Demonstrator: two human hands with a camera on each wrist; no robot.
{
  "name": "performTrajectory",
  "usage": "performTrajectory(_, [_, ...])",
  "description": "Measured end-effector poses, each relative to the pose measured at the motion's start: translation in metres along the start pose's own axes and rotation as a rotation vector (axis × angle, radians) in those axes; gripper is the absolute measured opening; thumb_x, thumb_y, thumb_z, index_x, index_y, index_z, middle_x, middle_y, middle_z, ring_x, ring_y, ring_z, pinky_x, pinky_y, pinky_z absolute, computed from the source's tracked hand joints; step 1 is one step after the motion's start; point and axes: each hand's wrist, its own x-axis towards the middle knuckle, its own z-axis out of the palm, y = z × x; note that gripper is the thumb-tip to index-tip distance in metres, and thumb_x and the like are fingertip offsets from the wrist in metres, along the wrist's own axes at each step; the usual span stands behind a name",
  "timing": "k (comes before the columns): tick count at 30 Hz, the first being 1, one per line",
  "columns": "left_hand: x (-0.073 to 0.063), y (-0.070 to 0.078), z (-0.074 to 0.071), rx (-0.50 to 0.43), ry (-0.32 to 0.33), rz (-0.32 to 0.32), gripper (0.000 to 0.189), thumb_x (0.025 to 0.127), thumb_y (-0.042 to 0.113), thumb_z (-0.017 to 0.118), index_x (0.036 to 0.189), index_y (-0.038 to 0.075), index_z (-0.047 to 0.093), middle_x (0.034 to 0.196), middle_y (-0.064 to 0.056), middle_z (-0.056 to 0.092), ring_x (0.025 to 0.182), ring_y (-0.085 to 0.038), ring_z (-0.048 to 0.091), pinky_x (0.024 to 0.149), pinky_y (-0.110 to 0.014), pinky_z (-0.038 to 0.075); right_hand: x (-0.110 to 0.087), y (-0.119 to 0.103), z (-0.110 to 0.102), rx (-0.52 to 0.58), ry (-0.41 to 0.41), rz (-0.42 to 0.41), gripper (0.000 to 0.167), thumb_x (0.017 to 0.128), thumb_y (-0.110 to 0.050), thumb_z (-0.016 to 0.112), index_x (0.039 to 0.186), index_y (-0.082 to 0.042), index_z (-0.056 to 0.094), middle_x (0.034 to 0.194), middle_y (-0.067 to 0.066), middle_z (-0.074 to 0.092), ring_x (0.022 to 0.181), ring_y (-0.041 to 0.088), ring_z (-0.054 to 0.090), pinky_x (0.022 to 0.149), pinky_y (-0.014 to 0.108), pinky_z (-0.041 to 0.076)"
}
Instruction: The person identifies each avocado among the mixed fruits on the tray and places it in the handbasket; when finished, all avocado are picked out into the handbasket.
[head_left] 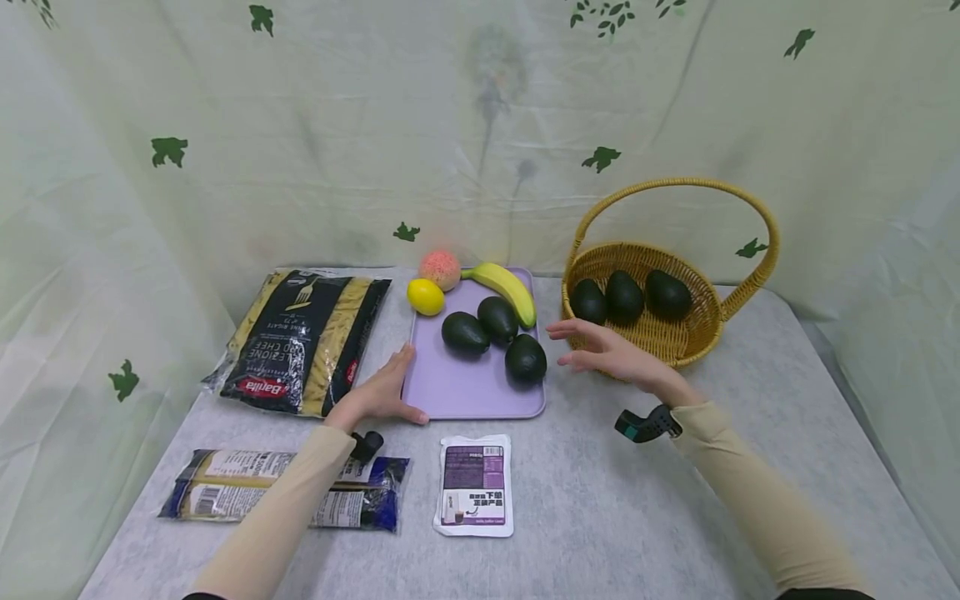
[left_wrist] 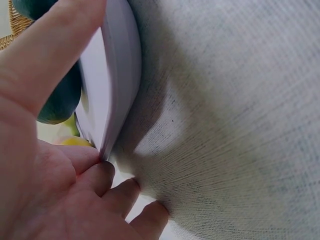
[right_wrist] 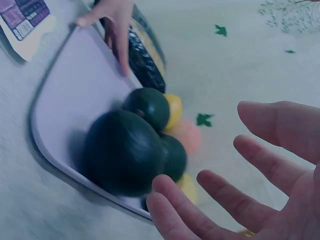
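A lilac tray carries three dark green avocados, a banana, a yellow lemon and a pinkish peach; the lemon and peach sit at its far left corner. At the tray's near left corner my left hand touches the rim, fingers along the side and thumb by the front edge. My right hand hovers between tray and basket, its fingers spread and holding nothing. Beside it stands a wicker basket with three more avocados inside.
Left of the tray lies a large Barilla pasta bag. Nearer me, a long pasta packet is partly under my left forearm. A white and purple pouch lies in front of the tray. The basket's tall handle arches upward before a curtain.
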Motion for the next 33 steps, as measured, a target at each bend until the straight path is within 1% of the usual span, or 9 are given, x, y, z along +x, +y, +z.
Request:
performTrajectory(5, [-0.001, 0.000, 0.000, -0.011, 0.001, -0.002, 0.121, 0.070, 0.030, 0.086, 0.146, -0.015, 0.002, 0.153, -0.032, -0.002, 0.140, -0.045, 0.001, 0.113, -0.052, 0.006, 0.011, 0.008, 0.017, -0.004, -0.028, -0.006, 0.053, 0.097, -0.015, 0.056, 0.146, -0.007, 0.036, 0.149, 0.018, 0.032, 0.119, 0.041, 0.049, 0.093, 0.047, 0.048])
performTrajectory(8, [0.000, 0.000, 0.001, -0.014, 0.000, -0.003, 0.121, 0.071, 0.031, 0.085, 0.146, -0.014, 0.002, 0.153, -0.032, -0.002, 0.141, -0.045, 0.000, 0.114, -0.052, 0.006, 0.018, 0.010, 0.026, -0.042, -0.018, 0.024, 0.056, 0.096, -0.020, 0.060, 0.146, -0.010, 0.038, 0.150, 0.014, 0.030, 0.114, 0.035, 0.054, 0.091, 0.049, 0.049])
performTrajectory(11, [0.000, -0.001, 0.001, -0.013, 0.001, -0.004, 0.121, 0.071, 0.031, 0.085, 0.146, -0.014, 0.002, 0.153, -0.032, -0.002, 0.140, -0.045, 0.000, 0.113, -0.052, 0.006, 0.026, 0.011, 0.031, -0.092, -0.005, 0.044, 0.056, 0.095, -0.021, 0.062, 0.146, -0.011, 0.040, 0.148, 0.018, 0.028, 0.105, 0.033, 0.059, 0.086, 0.050, 0.051])
performTrajectory(15, [-0.001, -0.001, 0.000, -0.013, 0.003, -0.009, 0.121, 0.071, 0.031, 0.086, 0.146, -0.014, 0.002, 0.153, -0.032, -0.002, 0.141, -0.045, 0.001, 0.113, -0.053, 0.006, 0.039, 0.014, 0.035, -0.235, 0.041, 0.043, 0.055, 0.093, -0.026, 0.063, 0.143, -0.012, 0.045, 0.144, 0.022, 0.032, 0.113, 0.032, 0.051, 0.087, 0.047, 0.049])
performTrajectory(18, [-0.001, 0.000, 0.000, -0.009, 0.003, -0.010, 0.121, 0.071, 0.031, 0.086, 0.147, -0.014, 0.002, 0.153, -0.031, -0.002, 0.141, -0.045, 0.001, 0.113, -0.053, 0.006, 0.047, 0.015, 0.038, -0.336, 0.085, 0.063, 0.055, 0.091, -0.032, 0.065, 0.141, -0.015, 0.049, 0.144, 0.021, 0.037, 0.121, 0.032, 0.041, 0.093, 0.047, 0.043])
performTrajectory(21, [-0.001, 0.000, 0.001, -0.007, 0.006, -0.006, 0.121, 0.071, 0.031, 0.085, 0.146, -0.014, 0.002, 0.153, -0.032, -0.001, 0.140, -0.045, 0.001, 0.113, -0.053, 0.006, 0.053, 0.015, 0.044, -0.392, 0.111, 0.075, 0.055, 0.090, -0.035, 0.066, 0.139, -0.015, 0.050, 0.141, 0.021, 0.041, 0.122, 0.034, 0.041, 0.096, 0.050, 0.039])
performTrajectory(25, [-0.001, 0.000, 0.001, -0.007, 0.007, -0.003, 0.121, 0.071, 0.031, 0.085, 0.146, -0.015, 0.003, 0.153, -0.032, -0.001, 0.140, -0.045, 0.001, 0.113, -0.052, 0.006, 0.058, 0.015, 0.051, -0.417, 0.142, 0.075, 0.053, 0.089, -0.032, 0.069, 0.136, -0.015, 0.052, 0.134, 0.023, 0.045, 0.120, 0.035, 0.041, 0.098, 0.052, 0.038])
performTrajectory(28, [-0.001, 0.000, 0.001, -0.007, 0.009, 0.000, 0.121, 0.071, 0.031, 0.086, 0.146, -0.015, 0.004, 0.153, -0.032, -0.001, 0.140, -0.045, 0.001, 0.113, -0.052, 0.006, 0.058, 0.015, 0.054, -0.408, 0.169, 0.076, 0.050, 0.087, -0.028, 0.071, 0.132, -0.016, 0.054, 0.131, 0.021, 0.047, 0.117, 0.034, 0.042, 0.097, 0.052, 0.039])
performTrajectory(33, [0.000, -0.001, 0.001, -0.006, 0.012, 0.003, 0.121, 0.070, 0.031, 0.086, 0.146, -0.015, 0.004, 0.153, -0.032, 0.000, 0.140, -0.045, 0.002, 0.113, -0.052, 0.007, 0.056, 0.018, 0.054, -0.378, 0.187, 0.041, 0.046, 0.085, -0.023, 0.073, 0.128, -0.015, 0.057, 0.129, 0.017, 0.049, 0.117, 0.032, 0.043, 0.097, 0.051, 0.039])
